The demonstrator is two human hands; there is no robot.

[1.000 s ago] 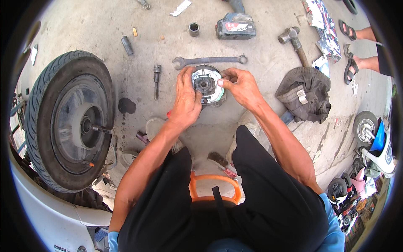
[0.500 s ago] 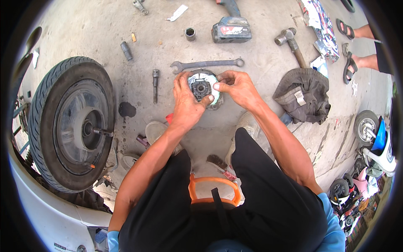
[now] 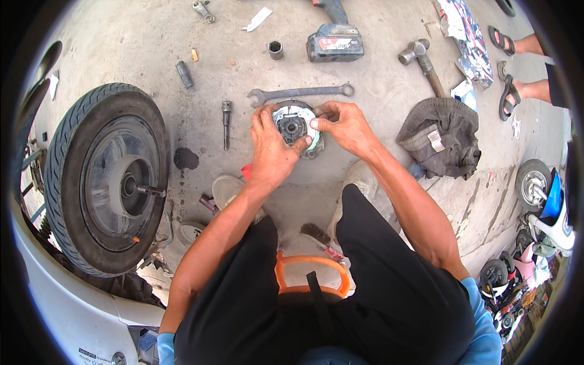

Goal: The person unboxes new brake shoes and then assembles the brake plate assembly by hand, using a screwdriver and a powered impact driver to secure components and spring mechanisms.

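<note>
Evidently a brake plate (image 3: 293, 126), round and grey with a pale curved shoe (image 3: 315, 135) beside its dark centre, facing up between left hand (image 3: 272, 152) and right hand (image 3: 350, 125), low over the floor (image 3: 389, 85). Cannot tell whether resting there or held just clear of it. Could tip or slide, at a guess, from a hard push on its right edge with too loose a hold on its left; could also nip a thumb tip laid so near the shoe. Left hand's grip: clamped on the plate's left side, fingers along the rim, thumb over the lower face. Right hand's grip: partly open, thumb tip on the shoe, fingers curled; cannot tell whether closed on the plate's rim. Just beyond the brake plate, a wrench (image 3: 301, 92); near its left, a socket bar (image 3: 227, 125); well left, a tyred wheel (image 3: 109, 179); farther beyond, a cordless tool (image 3: 335, 44); well right, a dark cloth (image 3: 441, 137) and a hammer (image 3: 423, 64).
</note>
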